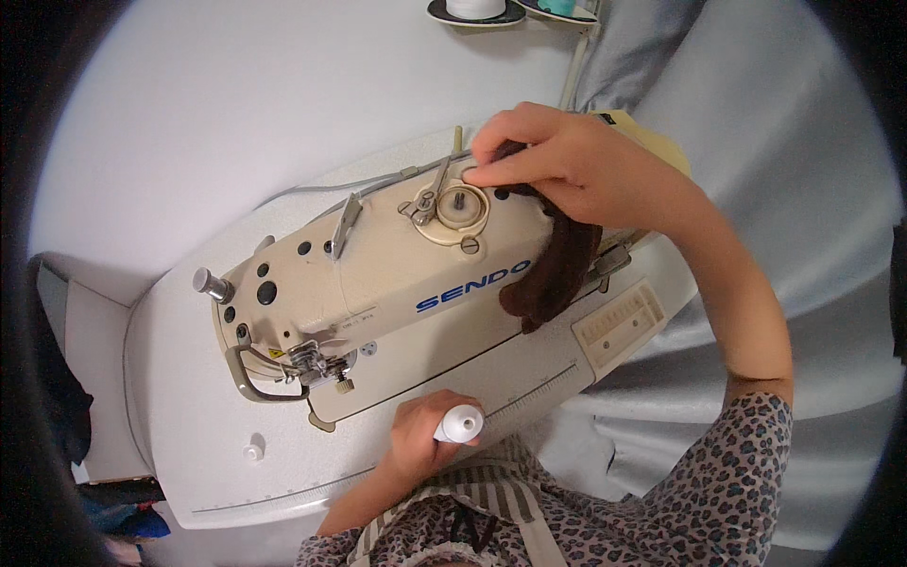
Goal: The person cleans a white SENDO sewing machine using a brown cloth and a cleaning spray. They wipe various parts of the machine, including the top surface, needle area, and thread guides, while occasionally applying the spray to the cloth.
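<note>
A cream Sendo industrial sewing machine (382,262) lies across the white sewing table. My right hand (560,159) reaches over its top, thumb and finger close together beside the round bobbin winder (459,205); whether they pinch anything is not clear. Beneath this hand a dark brown cloth (560,276) drapes over the machine arm. Near the table's front edge, my left hand (429,429) grips a white bottle (462,424) with its nozzle end facing up. A small white cap (253,452) rests on the table at the lower left.
Spools of white thread (476,8) and teal thread (556,7) stand on a rack at the top. Grey curtain fabric (765,212) hangs on the right. The presser foot and needle area (315,365) is at the machine's left end. A cream tray (623,326) sits at the table's right.
</note>
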Motion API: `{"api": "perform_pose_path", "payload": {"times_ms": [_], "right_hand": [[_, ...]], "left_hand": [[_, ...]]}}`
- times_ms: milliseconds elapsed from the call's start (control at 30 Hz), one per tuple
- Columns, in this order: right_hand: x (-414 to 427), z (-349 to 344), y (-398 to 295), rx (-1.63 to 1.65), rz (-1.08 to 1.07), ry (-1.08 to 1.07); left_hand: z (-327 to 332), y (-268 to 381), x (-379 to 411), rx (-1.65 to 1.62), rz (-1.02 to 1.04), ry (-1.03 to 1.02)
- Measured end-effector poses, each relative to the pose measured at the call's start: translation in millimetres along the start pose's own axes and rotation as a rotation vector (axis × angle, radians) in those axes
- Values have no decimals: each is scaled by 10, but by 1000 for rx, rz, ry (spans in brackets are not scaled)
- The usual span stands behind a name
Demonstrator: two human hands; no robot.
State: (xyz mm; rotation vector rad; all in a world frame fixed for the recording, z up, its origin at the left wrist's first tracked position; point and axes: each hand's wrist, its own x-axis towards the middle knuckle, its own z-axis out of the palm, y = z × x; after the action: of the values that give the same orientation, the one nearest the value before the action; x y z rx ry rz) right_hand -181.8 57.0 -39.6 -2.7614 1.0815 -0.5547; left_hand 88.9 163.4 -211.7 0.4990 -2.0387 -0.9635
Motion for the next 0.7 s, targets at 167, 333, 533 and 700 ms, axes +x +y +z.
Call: {"api": "perform_pose_path", "payload": {"times_ms": [167,333,533,700], "right_hand": [[89,53,57,-34,-2,-15],[49,42,9,-7,52,-20],[114,10,-83,-84,62,-21],[104,61,2,-215,3,16]], "left_hand": [[-108,41,-21,-10,-79,-152],[-140,34,-50,-23,20,-79],[-24,64,75,56,-250,-74],[91,-114,89,60,-519,-115]]}}
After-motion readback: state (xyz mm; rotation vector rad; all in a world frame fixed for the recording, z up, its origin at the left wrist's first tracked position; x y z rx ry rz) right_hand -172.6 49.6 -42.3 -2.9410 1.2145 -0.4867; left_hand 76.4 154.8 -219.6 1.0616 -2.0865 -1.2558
